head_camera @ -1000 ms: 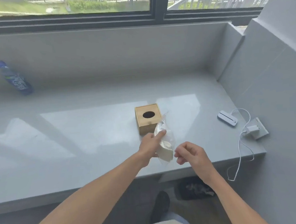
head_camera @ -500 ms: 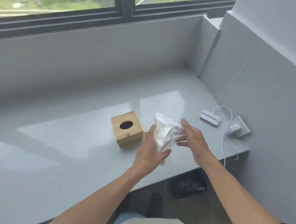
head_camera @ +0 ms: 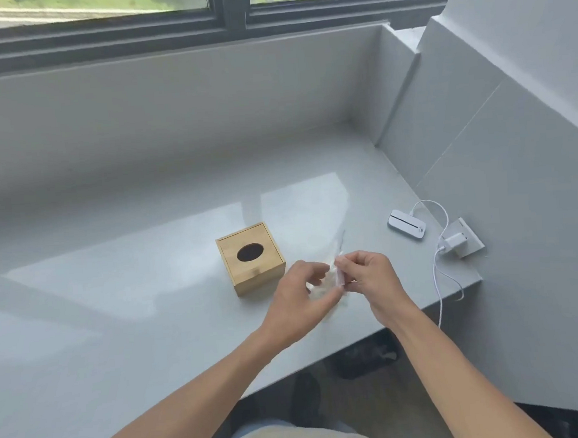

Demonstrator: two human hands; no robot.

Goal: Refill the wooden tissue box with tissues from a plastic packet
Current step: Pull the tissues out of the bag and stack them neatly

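My right fingertips (head_camera: 339,262) pinch the top edge of the packet (head_camera: 336,277), while my left hand (head_camera: 300,303) cups its body from below, both over the counter (head_camera: 150,314) near its front edge. I judge I'm opening the packet. Next I must part the plastic and draw the tissues out; the box (head_camera: 251,258), lid on, sits just left.

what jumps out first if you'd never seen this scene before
The eye lands on the two hands, left hand and right hand, meeting over the near part of the grey counter and pinching a clear plastic packet between them. Just left of them sits the wooden tissue box, its lid shut, the dark oval hole on top. To the right, a white device and its cable lie near a wall socket.
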